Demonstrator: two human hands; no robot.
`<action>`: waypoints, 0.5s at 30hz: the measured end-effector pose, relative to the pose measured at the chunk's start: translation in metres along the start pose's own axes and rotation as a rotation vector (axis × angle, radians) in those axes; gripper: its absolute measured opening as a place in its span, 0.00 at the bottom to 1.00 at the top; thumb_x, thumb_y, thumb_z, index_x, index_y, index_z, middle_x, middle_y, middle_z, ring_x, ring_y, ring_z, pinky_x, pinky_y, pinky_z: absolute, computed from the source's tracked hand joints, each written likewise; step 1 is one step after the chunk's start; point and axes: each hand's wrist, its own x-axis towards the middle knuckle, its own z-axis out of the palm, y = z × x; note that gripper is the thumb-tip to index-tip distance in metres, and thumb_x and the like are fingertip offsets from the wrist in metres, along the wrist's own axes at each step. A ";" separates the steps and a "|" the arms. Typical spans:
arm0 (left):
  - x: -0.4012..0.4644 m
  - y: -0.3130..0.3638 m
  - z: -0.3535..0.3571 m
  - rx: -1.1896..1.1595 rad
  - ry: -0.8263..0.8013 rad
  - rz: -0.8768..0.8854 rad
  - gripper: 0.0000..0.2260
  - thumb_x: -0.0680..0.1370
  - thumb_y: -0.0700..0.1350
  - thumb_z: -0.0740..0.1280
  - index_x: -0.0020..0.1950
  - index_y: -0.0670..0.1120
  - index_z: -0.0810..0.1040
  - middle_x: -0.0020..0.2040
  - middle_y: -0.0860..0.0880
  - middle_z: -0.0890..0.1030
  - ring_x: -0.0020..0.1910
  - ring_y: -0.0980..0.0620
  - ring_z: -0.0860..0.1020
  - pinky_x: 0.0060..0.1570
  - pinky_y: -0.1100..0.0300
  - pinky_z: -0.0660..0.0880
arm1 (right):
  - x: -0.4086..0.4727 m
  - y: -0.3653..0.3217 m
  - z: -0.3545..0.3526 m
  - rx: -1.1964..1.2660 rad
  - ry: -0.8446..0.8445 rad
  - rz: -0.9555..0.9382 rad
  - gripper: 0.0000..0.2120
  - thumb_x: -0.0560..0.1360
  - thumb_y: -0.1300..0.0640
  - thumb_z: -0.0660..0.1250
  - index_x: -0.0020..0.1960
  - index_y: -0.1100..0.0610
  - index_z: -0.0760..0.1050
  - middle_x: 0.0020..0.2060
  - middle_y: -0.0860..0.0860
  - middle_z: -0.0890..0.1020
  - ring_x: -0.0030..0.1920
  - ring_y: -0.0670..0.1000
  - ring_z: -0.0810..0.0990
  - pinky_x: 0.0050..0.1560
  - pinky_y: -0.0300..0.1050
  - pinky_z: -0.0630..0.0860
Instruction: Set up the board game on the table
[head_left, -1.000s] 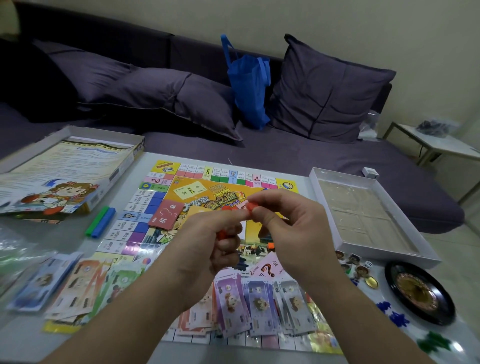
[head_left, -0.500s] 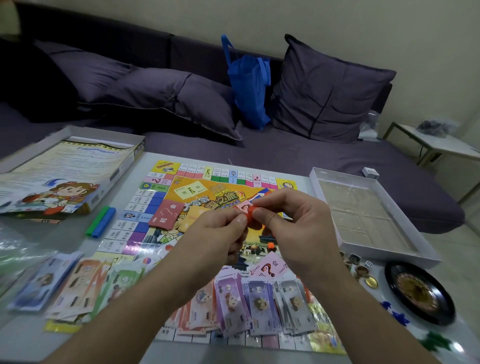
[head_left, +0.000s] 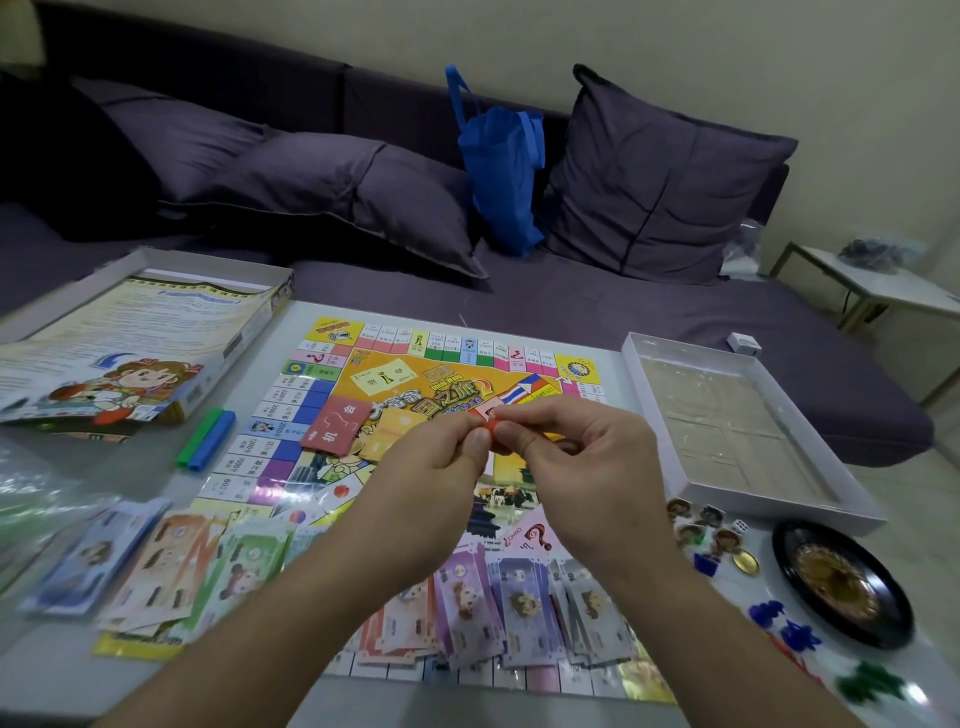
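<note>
A small red piece (head_left: 487, 429) sits pinched between the fingertips of both your hands, held in the air above the middle of the game board (head_left: 332, 395). Too little of it shows to say what kind of piece it is. Your left hand (head_left: 436, 467) curls its thumb and forefinger onto the piece from the left; your right hand (head_left: 582, 467) does the same from the right, its other fingers loosely bent. Both hands are closed on this one piece.

You seem to be separating or fitting the piece before placing it. Keep the pinch light and close to the board, so that if it slips it lands on the board and not among the banknotes. Work with fingertips only, and turn the piece toward you to see it.

On the board, a red card deck (head_left: 335, 423) lies to the left of your hands. Banknotes (head_left: 493, 597) fan across the board's near edge, under your forearms. On the bench left of the board lie a green and blue pair of sticks (head_left: 205, 439) and the box lid (head_left: 130, 343). To the right are the empty box tray (head_left: 644, 374), small character tokens (head_left: 698, 525), a die (head_left: 740, 526) and a roulette wheel (head_left: 841, 582).
</note>
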 end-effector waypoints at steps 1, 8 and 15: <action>0.000 -0.002 0.000 -0.005 0.002 -0.006 0.11 0.87 0.49 0.57 0.52 0.56 0.79 0.34 0.59 0.74 0.36 0.58 0.73 0.47 0.46 0.79 | -0.001 0.001 0.002 -0.020 0.007 -0.014 0.08 0.76 0.60 0.77 0.53 0.51 0.88 0.44 0.42 0.88 0.49 0.46 0.87 0.51 0.47 0.85; 0.007 -0.003 -0.005 -0.367 0.029 -0.178 0.11 0.87 0.46 0.60 0.54 0.44 0.81 0.38 0.47 0.71 0.35 0.52 0.70 0.37 0.56 0.72 | -0.003 -0.001 0.005 -0.052 -0.104 0.014 0.16 0.81 0.63 0.69 0.63 0.47 0.85 0.55 0.41 0.87 0.53 0.38 0.82 0.54 0.40 0.81; 0.018 -0.008 -0.008 -0.557 0.023 -0.235 0.13 0.82 0.52 0.69 0.50 0.44 0.86 0.40 0.47 0.72 0.29 0.54 0.65 0.25 0.63 0.64 | 0.007 -0.005 -0.009 0.198 -0.256 0.156 0.28 0.80 0.74 0.64 0.69 0.47 0.80 0.60 0.44 0.85 0.62 0.45 0.82 0.61 0.45 0.81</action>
